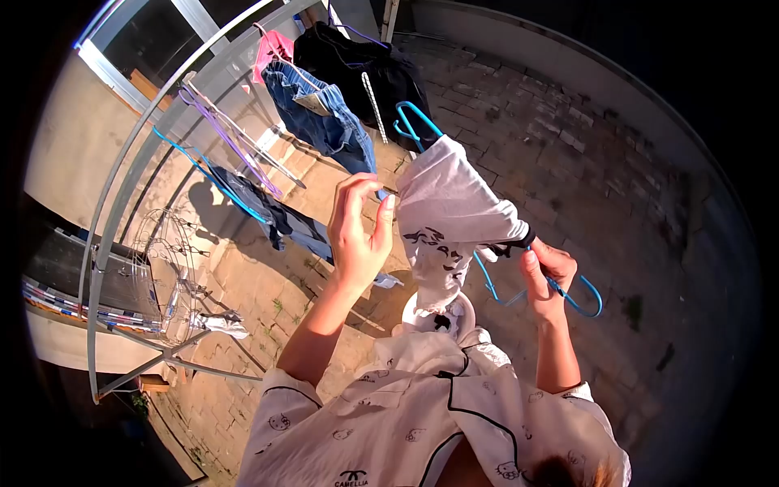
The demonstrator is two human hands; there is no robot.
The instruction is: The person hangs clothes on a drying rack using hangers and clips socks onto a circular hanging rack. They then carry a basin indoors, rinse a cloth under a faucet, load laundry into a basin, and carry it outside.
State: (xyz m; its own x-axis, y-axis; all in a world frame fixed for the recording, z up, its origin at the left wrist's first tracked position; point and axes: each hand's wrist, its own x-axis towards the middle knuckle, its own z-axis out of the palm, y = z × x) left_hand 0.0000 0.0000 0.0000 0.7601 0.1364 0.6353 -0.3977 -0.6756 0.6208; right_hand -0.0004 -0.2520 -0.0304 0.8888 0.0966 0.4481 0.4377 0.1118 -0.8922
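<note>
Pyjamas (381, 410) fill 6 o'clock on my feed, the shirt (450, 203) hanging at 3 from the open left hand (358, 243), long axis roughly 12 to 6, the right hand (548, 276) nearer, gripping a hanger (601, 300) by its dark edge

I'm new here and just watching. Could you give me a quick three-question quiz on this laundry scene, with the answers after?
1. Multiple choice: what colour is the hanger gripped by the right hand?
a) green
b) blue
c) red

2. True or false: the left hand is clenched into a fist.

3. Short answer: which of the two hands is nearer the hanging denim garment?

Key:
1. b
2. False; its fingers are raised and parted from the thumb, beside the white garment.
3. The left.
</note>
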